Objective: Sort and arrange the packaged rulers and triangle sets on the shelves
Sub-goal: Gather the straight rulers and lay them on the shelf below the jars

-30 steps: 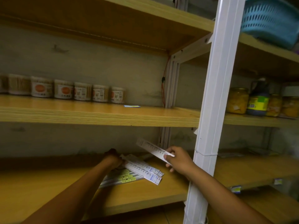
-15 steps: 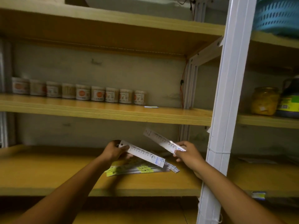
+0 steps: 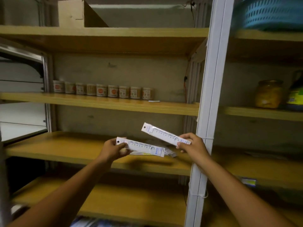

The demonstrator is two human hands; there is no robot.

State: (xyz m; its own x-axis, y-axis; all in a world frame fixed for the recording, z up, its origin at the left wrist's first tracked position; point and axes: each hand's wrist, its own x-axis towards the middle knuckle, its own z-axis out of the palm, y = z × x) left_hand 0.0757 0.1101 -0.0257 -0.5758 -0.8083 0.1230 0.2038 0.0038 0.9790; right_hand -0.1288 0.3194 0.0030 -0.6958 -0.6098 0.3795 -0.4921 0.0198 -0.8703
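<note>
My left hand [image 3: 113, 149] pinches one end of a white packaged ruler [image 3: 144, 146], held above the wooden shelf [image 3: 65, 149]. My right hand [image 3: 191, 144] pinches the lower end of a second packaged ruler [image 3: 161, 134], which slants up to the left. Behind and under the left ruler, a small pile of other ruler packs [image 3: 168, 152] lies on the shelf, mostly hidden.
A white upright post [image 3: 208, 99] stands right beside my right hand. The shelf above carries a row of small jars [image 3: 105, 90] and a small card [image 3: 154, 101]. Right bay: yellow jar [image 3: 268, 94], dark bottle [image 3: 296, 95], blue basket [image 3: 270, 12]. A cardboard box [image 3: 77, 13] stands on top.
My left hand picked a ruler off the pile and raised it. My right hand kept its ruler lifted. The view tilted upward, showing more of the upper shelves.
</note>
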